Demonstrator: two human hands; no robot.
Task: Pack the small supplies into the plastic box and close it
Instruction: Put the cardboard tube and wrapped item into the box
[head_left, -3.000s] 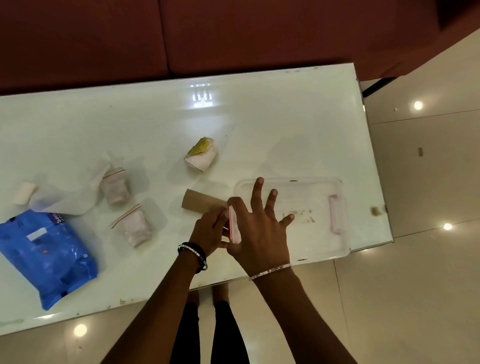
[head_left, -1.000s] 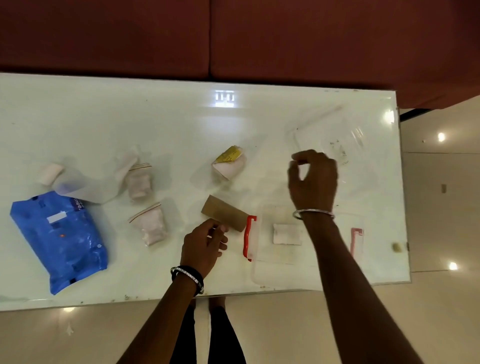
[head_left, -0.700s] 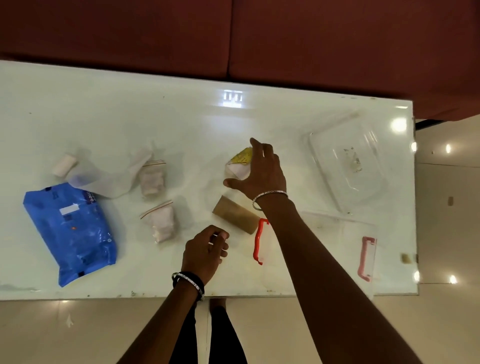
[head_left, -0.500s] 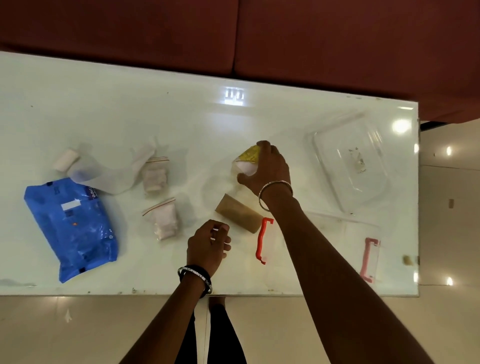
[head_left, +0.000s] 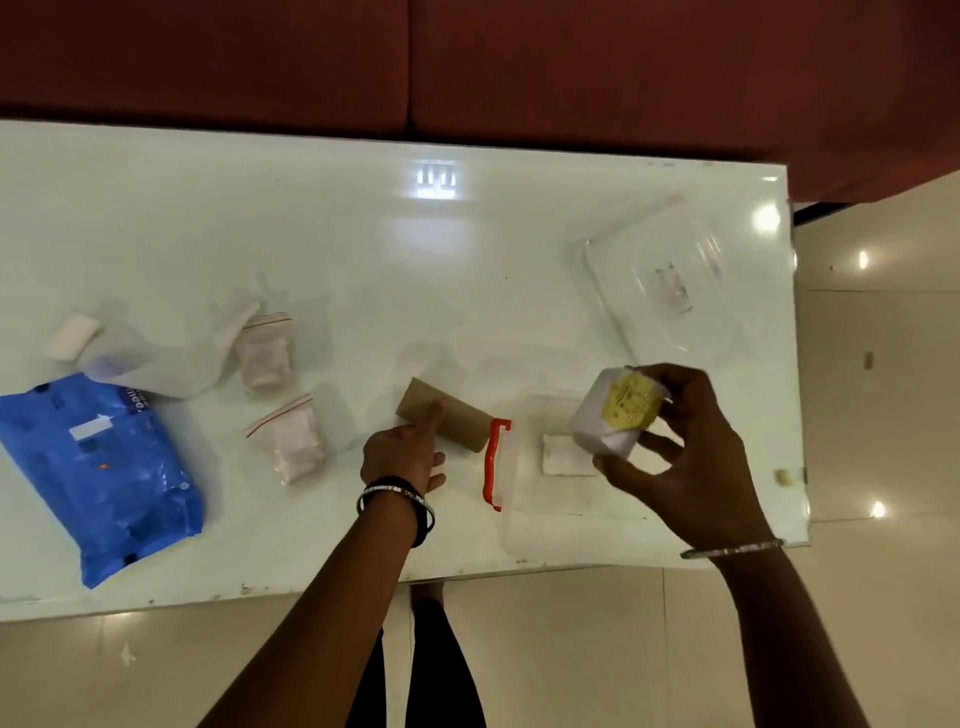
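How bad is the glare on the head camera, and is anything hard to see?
Head view: ceiling lights glint off the glossy table; the clear lid and clear box nearly vanish against it; the roll in the right hand looks slightly blurred.

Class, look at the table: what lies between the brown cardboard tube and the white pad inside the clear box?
In the head view, only the box's red latch lies between the tube and the pad.

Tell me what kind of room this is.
Probably a living room or lounge: a glossy white low table stands against a dark red sofa on a polished tile floor reflecting ceiling lights.
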